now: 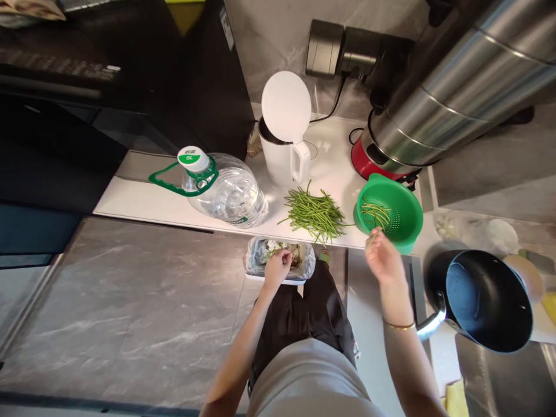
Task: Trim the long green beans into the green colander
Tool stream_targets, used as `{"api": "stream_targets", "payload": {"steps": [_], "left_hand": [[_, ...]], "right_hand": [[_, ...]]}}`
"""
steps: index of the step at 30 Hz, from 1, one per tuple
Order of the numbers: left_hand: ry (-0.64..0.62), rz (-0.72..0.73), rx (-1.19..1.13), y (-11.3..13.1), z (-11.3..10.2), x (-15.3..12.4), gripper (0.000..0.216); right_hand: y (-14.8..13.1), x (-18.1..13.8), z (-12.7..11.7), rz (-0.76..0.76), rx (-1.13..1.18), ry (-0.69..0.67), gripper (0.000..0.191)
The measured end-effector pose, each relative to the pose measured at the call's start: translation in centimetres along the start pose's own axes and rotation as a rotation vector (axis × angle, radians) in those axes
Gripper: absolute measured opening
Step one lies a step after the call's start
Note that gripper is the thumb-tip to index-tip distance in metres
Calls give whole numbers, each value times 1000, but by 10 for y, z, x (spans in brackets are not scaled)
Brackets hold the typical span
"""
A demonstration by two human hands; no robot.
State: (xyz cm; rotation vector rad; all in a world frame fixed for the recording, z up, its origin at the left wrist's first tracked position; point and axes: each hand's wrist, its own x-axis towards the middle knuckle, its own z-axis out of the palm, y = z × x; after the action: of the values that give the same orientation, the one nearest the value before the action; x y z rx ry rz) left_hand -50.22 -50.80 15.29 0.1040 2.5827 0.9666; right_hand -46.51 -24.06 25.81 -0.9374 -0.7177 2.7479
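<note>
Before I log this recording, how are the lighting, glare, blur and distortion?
Head view: the tall steel cylinder appears tilted, likely wide-angle distortion; glare whitens the pan handle; the black unit is dim; the right hand looks slightly soft; the green stems read clearly.

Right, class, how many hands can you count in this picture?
2: the left hand is over the lined bin, and the right hand is by the green colander. No others show.

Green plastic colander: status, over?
Left hand over white plastic-lined bin; right hand at colander rim. Slender green stems piled alongside, some inside. No obstruction seen.
</note>
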Motion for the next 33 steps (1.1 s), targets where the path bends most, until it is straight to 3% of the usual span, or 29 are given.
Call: {"api": "stream_targets", "payload": {"steps": [3,5,7,8,10,11,14,16,18,20,23,28,30,33], "left_hand": [[-48,-109,186,-20,13,4,23],[-84,-157,304,-26,17,3,33],[-120,-172,374,-28,19,0,41],[-135,-170,386,-28,20,-1,43],[-158,-162,378,-26,22,-1,40],[-165,-159,371,-24,23,0,35],[-160,-135,346,-15,25,2,27],[-145,-105,313,-9,23,2,27],[-120,-76,259,-2,18,1,26],[-89,-55,184,4,12,-1,25],[-52,-15,-1,9,4,-4,24],[25,12,-500,12,4,4,23],[18,-20,-681,15,6,10,26],[-44,-40,-821,24,6,20,29]], "right_hand": [[-52,28,-16,-289,-249,89,14],[-76,48,-28,-546,-568,251,19],[-84,65,-36,-764,-968,468,30],[-81,72,-38,-848,-1169,514,36],[-58,79,-36,-942,-1498,412,43],[-38,81,-32,-955,-1622,241,43],[42,86,-10,-817,-1712,-107,21],[96,91,8,-715,-1768,-257,16],[137,100,26,-540,-2017,-301,19],[161,110,41,-443,-2146,-270,21],[170,121,54,-417,-2154,-230,20],[150,111,60,-483,-2055,-241,20],[135,97,63,-562,-1826,-254,22],[111,69,71,-630,-1298,-267,22]]}}
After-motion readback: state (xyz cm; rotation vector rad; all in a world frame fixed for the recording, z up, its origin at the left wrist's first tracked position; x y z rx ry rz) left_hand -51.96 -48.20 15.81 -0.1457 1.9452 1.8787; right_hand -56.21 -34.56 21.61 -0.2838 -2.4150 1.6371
